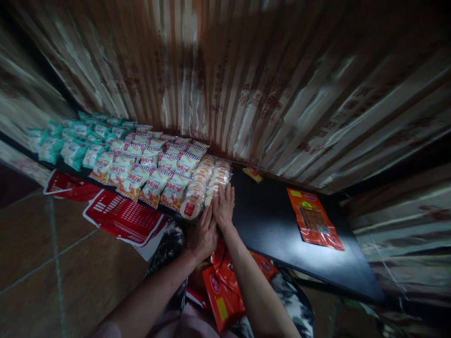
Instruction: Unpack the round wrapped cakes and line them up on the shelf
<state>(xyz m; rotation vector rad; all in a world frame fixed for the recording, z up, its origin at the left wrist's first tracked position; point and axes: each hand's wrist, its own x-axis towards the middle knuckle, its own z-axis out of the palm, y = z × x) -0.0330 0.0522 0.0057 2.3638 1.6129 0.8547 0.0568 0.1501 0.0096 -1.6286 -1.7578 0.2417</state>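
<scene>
Two rows of clear-wrapped round crackers (197, 187) stand on a black shelf (260, 211). My right hand (224, 206) lies with fingers stretched along the near right end of these rows, touching the wrappers. Just left of it and lower, my left hand (204, 235) reaches its extended fingers to the front of the same rows. Neither hand is wrapped round a pack, and my palms are hidden. Left of the crackers are rows of white-and-orange snack bags (153, 185). Orange-red packets (223, 291) rest on my lap, partly covered by my forearms.
Teal snack bags (73, 152) fill the shelf's left end. A small yellow packet (252, 175) and a flat orange packet (314, 218) lie to the right. Red baskets (123, 216) sit below the shelf's front edge. Stacked cardboard (225, 84) rises behind.
</scene>
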